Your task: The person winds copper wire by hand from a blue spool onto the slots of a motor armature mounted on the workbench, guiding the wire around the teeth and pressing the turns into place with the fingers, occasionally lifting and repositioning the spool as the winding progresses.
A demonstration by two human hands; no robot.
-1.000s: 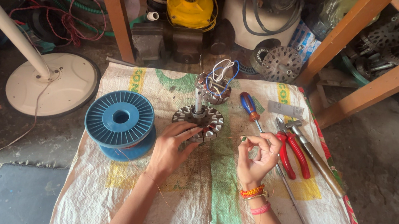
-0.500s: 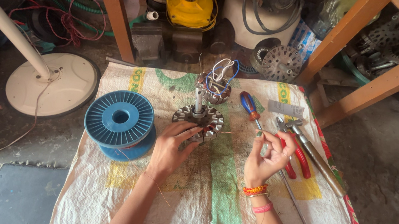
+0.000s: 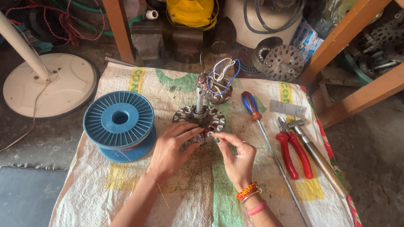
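A grey toothed motor stator [image 3: 197, 117] with an upright metal shaft stands on a white woven sack [image 3: 168, 209] spread on the floor. My left hand [image 3: 171, 150] rests against its near edge, fingers curled on the rim. My right hand [image 3: 236, 157] has come in from the right; its fingertips pinch at the stator's near right edge, close to the left fingers. Whether a thin wire runs between the fingers is too fine to tell. Behind the stator sits a wound coil [image 3: 217, 88] with white and blue leads.
A blue plastic spool [image 3: 119, 123] lies left of the stator. Right of my hands lie a long blue-and-red screwdriver [image 3: 268, 144], red-handled pliers [image 3: 293, 152] and a metal tool [image 3: 318, 159]. A white fan base [image 3: 51, 84] stands at left; orange wooden legs [image 3: 115, 14] and motor parts fill the back.
My right hand, first raised and then spread open to the right of the stator, has moved left and closed its fingertips onto the stator's edge. The left hand has stayed on the stator.
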